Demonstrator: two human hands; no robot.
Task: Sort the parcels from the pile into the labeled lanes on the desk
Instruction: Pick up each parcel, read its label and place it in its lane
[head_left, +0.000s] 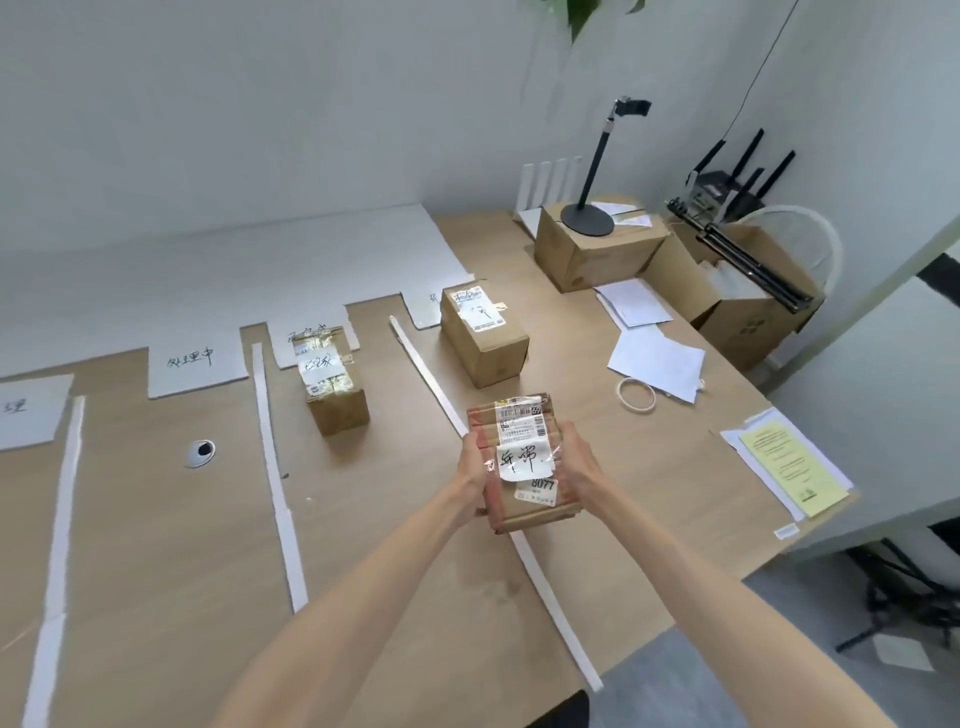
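Observation:
I hold a flat brown parcel (522, 460) with white labels and handwriting above the desk, over the white strip (431, 374) between two lanes. My left hand (475, 480) grips its left side and my right hand (576, 467) grips its right side. A small taped box (332, 387) stands in the lane to the left. A larger cardboard box (483, 332) stands in the right lane, below a white lane label (423, 306). Other white labels (195, 364) with handwriting lie at the lane heads.
A big carton (597, 249) carrying a black stand sits at the back right, with more cartons (748, 306) and routers beside it. Loose white papers (657, 358), a tape ring (636, 395) and a yellow sheet (789, 462) lie along the right edge. A cable hole (201, 452) is at left.

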